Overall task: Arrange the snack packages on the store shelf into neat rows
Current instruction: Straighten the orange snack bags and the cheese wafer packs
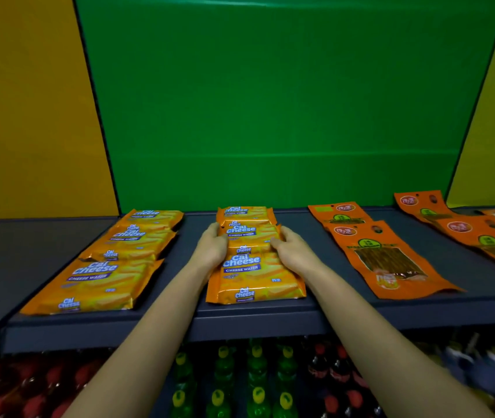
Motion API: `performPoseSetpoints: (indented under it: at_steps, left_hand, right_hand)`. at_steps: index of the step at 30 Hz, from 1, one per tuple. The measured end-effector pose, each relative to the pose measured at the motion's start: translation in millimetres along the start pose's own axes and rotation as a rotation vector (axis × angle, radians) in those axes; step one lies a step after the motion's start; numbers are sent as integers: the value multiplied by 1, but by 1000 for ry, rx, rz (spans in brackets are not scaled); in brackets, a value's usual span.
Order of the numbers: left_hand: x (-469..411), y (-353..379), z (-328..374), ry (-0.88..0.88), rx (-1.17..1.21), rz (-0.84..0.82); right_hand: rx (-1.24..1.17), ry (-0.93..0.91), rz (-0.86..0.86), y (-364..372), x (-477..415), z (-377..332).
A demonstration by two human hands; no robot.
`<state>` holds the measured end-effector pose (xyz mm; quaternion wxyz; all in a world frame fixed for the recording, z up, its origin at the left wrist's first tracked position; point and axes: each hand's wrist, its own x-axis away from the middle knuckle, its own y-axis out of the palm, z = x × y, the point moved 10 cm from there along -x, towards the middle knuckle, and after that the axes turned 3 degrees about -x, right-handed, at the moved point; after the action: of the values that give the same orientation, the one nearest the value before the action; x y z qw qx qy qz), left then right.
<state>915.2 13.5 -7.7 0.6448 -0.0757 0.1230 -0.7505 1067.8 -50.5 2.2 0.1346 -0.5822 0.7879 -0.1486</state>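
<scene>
At the far left of the grey shelf (270, 315), a left-hand row of three Cal Cheese wafer packs (92, 286) is lying flat. It is running from the front edge toward the back and leaning a little to the right, each pack overlapping the one behind.

Next, your left hand (211, 244) is reaching in over the shelf lip. Its fingers are curling against the left edge of the middle Cal Cheese pack (250, 236) in the centre row and gripping it.

That pack is sitting between the back Cal Cheese pack (244, 213), which is lying close to the green back panel (270, 101), and the front Cal Cheese pack (255, 277), which is lying near the shelf's front edge. The three are overlapping in a fairly straight line.

Your right hand (293, 248) is gripping the same middle pack from the other side, thumb lying on its top face and fingers wrapping the right edge.

Further right, two orange pouches (391, 260) are lying flat in a slanted line, the nearer one showing brown strips through its window. More orange pouches (487, 239) are lying beyond them at the right end.

Below the shelf, bottles with red caps, green bottles with yellow caps (255, 372) and dark cola bottles (330, 366) are standing in rows.
</scene>
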Motion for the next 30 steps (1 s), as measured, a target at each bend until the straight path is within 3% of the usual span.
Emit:
performPoseSetpoints:
  at_steps: [10, 13, 18, 24, 30]
  left_hand:
    - [6, -7, 7, 20, -105, 47]
    - [11, -30, 31, 131, -196, 155]
    - [17, -104, 74, 290, -284, 243]
    - [6, -217, 39, 179, -326, 338]
    - [-7, -267, -26, 52, -300, 320]
  right_hand:
    - [20, 8, -25, 0, -4, 4]
    - [157, -73, 49, -16, -5, -18]
    - [58, -239, 3, -1, 0, -77]
    - [-55, -272, -131, 82, 10, -117]
    - [-102, -172, -68, 160, -6, -119]
